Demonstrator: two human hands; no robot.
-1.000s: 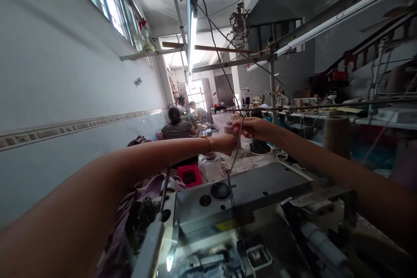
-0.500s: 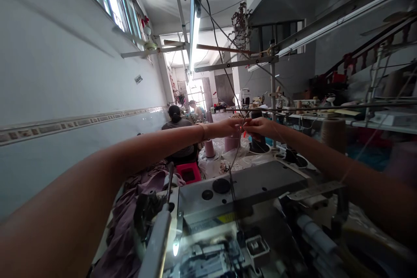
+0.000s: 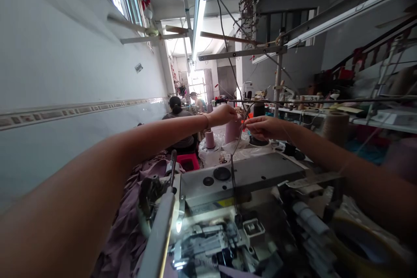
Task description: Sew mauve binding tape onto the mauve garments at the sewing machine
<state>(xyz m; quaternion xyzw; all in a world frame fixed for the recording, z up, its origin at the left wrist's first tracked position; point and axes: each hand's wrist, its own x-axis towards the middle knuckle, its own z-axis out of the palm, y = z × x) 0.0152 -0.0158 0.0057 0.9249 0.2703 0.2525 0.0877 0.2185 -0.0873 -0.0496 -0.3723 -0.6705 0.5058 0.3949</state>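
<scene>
Both my arms reach out over an overlock sewing machine (image 3: 254, 173). My left hand (image 3: 223, 115) is closed in a pinch in front of the cones; whatever lies in its fingertips is too fine to make out. A little to the right and lower, my right hand (image 3: 265, 127) pinches too, its fingertips beside a thin dark cable (image 3: 239, 139) that hangs to the machine. What it grips cannot be seen clearly. Behind the hands stand a large pink thread cone (image 3: 232, 132), a smaller pink cone (image 3: 210, 140) and a dark cone (image 3: 259, 110).
Mauve fabric (image 3: 125, 221) is heaped left of the machine, near a red basket (image 3: 188, 161). A horizontal rod (image 3: 309, 101) crosses at hand height. A brown cone (image 3: 335, 128) stands right. A person (image 3: 176, 115) sits ahead. A lit tube lamp (image 3: 199, 17) hangs above.
My left hand has moved up and left, apart from the right hand, which it was meeting before. My right hand stays near the cable. The view has shifted slightly.
</scene>
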